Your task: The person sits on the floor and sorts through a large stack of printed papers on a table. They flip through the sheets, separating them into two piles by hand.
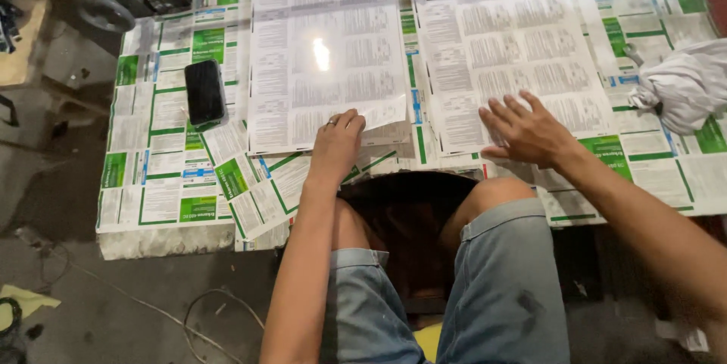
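Observation:
My left hand (338,140) pinches the lower right corner of a glossy printed sheet (322,46), the top of a stack on the left of the table; a ring is on one finger. My right hand (526,131) lies flat with fingers spread on the lower edge of a second stack of printed sheets (507,46) to the right. Both stacks rest on a low table covered with green and white printed paper (163,182). My knees in denim shorts (500,273) are at the table's near edge.
A black phone (204,91) lies face up on the table left of the stacks. A crumpled white cloth (685,84) sits at the right edge. Cables trail across the grey floor (113,296) at lower left. Dark clutter stands beyond the table's top left corner.

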